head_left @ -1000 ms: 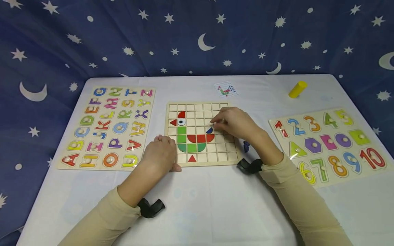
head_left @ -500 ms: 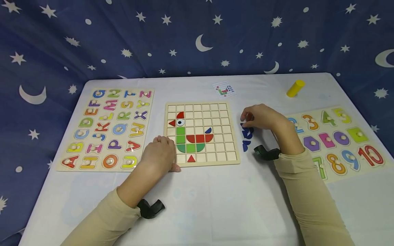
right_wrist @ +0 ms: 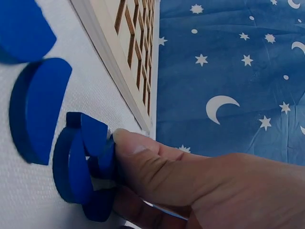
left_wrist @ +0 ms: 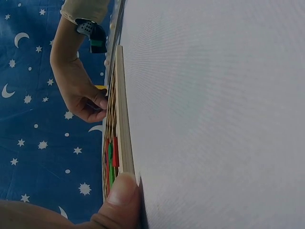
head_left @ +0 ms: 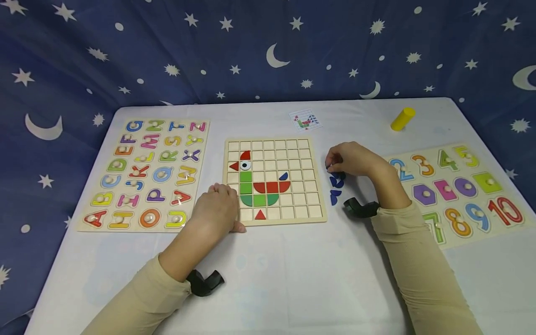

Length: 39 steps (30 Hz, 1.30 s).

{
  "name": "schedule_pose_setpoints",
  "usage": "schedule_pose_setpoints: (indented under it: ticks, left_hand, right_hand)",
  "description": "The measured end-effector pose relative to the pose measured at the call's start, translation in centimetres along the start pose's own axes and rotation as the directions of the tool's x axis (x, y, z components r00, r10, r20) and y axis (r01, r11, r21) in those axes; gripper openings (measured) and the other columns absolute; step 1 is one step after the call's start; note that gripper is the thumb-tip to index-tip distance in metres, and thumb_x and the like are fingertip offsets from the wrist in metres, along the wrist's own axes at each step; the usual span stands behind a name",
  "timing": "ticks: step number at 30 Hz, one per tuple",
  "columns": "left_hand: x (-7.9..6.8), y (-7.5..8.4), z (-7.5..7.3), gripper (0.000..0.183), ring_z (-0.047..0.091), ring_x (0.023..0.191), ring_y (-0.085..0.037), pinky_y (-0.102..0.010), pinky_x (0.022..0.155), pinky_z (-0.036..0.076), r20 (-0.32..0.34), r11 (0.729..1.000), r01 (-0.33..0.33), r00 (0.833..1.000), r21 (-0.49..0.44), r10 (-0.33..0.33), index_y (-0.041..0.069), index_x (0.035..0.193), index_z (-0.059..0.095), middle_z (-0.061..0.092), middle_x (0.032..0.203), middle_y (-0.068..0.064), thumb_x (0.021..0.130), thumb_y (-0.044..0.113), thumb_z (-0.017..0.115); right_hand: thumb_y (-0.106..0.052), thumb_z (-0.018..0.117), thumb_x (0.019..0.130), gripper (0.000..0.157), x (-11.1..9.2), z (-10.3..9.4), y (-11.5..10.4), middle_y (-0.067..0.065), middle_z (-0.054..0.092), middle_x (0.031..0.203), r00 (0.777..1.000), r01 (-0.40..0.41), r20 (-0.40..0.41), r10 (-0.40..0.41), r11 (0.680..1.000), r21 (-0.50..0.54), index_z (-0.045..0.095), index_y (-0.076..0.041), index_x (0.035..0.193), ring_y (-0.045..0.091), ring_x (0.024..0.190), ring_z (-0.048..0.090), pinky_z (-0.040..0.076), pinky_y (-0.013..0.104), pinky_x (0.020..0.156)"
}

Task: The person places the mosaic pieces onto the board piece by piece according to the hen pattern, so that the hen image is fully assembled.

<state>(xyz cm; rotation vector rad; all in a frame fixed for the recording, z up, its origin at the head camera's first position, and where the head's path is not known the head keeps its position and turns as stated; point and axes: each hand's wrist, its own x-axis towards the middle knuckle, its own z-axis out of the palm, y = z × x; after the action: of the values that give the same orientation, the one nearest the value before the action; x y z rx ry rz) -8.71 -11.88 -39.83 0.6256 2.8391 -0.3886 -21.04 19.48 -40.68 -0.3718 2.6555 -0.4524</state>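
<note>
A wooden grid board (head_left: 300, 187) lies mid-table, with red, green and white eye pieces forming a bird shape. One blue half-round piece (head_left: 283, 177) sits on it above the red row. My left hand (head_left: 215, 209) grips the board's lower left corner; in the left wrist view its thumb (left_wrist: 123, 190) presses the front edge. To the right of the board, my right hand (head_left: 356, 159) pinches a blue half-round block (right_wrist: 109, 162) between thumb and fingers. Several more blue half-round blocks (right_wrist: 40, 109) lie on the cloth close by, partly under that hand.
An alphabet puzzle board (head_left: 140, 228) lies at left, and a number and shape puzzle board (head_left: 454, 238) at right, partly behind the right arm. A small pattern card (head_left: 306, 121) and a yellow cylinder (head_left: 403, 119) are at the back. A starry curtain (head_left: 234, 46) hangs behind.
My right hand has moved right, from above the grid board to the blue blocks, and has taken hold of one. The left hand stays at the board's corner.
</note>
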Motion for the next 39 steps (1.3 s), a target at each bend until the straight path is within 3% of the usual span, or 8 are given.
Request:
schedule_pose_setpoints:
  ticks: [7, 17, 22, 28, 34, 39]
  left_hand:
    - [0.0, 0.0, 0.0, 0.097, 0.059, 0.111, -0.042, -0.044, 0.082, 0.056, -0.005, 1.000, 0.003, 1.000, -0.009, -0.003, -0.017, 0.124, 0.049, 0.057, 0.119, -0.034, 0.071, 0.061, 0.070]
    - [0.1, 0.0, 0.0, 0.096, 0.060, 0.109, -0.043, -0.044, 0.082, 0.056, 0.000, 1.000, -0.005, 1.000, -0.001, 0.005, -0.017, 0.123, 0.050, 0.057, 0.118, -0.034, 0.072, 0.061, 0.070]
    - [0.0, 0.1, -0.1, 0.098, 0.059, 0.110, -0.042, -0.044, 0.082, 0.056, -0.003, 1.000, -0.001, 1.000, 0.001, 0.001, -0.018, 0.124, 0.049, 0.057, 0.119, -0.034, 0.071, 0.062, 0.070]
    - [0.0, 0.0, -0.2, 0.098, 0.059, 0.111, -0.042, -0.044, 0.083, 0.056, 0.008, 1.000, 0.004, 1.000, -0.011, -0.004, -0.017, 0.125, 0.048, 0.056, 0.120, -0.034, 0.071, 0.061, 0.070]
    - [0.1, 0.0, -0.1, 0.097, 0.059, 0.110, -0.043, -0.045, 0.083, 0.056, 0.008, 1.000, 0.005, 1.000, -0.014, -0.005, -0.017, 0.124, 0.049, 0.057, 0.119, -0.034, 0.070, 0.060, 0.071]
    - [0.1, 0.0, 0.0, 0.097, 0.059, 0.110, -0.043, -0.045, 0.083, 0.055, 0.006, 1.000, 0.009, 1.000, -0.018, -0.009, -0.017, 0.125, 0.049, 0.057, 0.120, -0.034, 0.071, 0.060, 0.071]
  right_hand:
    - [-0.013, 0.068, 0.088, 0.005, 0.1, 0.2, -0.1, 0.006, 0.063, 0.084, 0.999, -0.021, -0.030, 0.021, 1.000, 0.013, 0.065, -0.009, 0.091, 0.020, 0.076, 0.054, 0.044, 0.031, 0.069]
    - [-0.012, 0.071, 0.085, 0.023, 0.2, 0.3, -0.1, 0.016, 0.067, 0.101, 0.989, -0.034, -0.144, 0.032, 0.999, -0.010, 0.064, -0.004, 0.104, 0.025, 0.083, 0.058, 0.049, 0.039, 0.080]
    - [-0.014, 0.071, 0.085, 0.021, 0.3, 0.5, -0.5, 0.016, 0.067, 0.098, 0.974, -0.113, -0.200, 0.106, 0.993, -0.020, 0.064, -0.004, 0.102, 0.026, 0.080, 0.057, 0.048, 0.038, 0.076]
    - [-0.012, 0.071, 0.085, 0.017, 0.3, 0.7, -1.2, 0.013, 0.065, 0.092, 0.960, -0.148, -0.241, 0.141, 0.989, -0.012, 0.064, -0.003, 0.097, 0.026, 0.081, 0.054, 0.045, 0.037, 0.075]
    - [-0.011, 0.072, 0.084, 0.016, 0.4, 1.0, -1.3, 0.014, 0.064, 0.090, 0.950, -0.154, -0.272, 0.151, 0.988, 0.010, 0.064, -0.002, 0.096, 0.026, 0.080, 0.054, 0.045, 0.037, 0.074]
    - [-0.007, 0.071, 0.084, 0.017, 0.5, 0.9, -1.2, 0.015, 0.063, 0.092, 0.960, -0.125, -0.251, 0.127, 0.992, 0.025, 0.063, -0.002, 0.099, 0.027, 0.082, 0.054, 0.046, 0.038, 0.076]
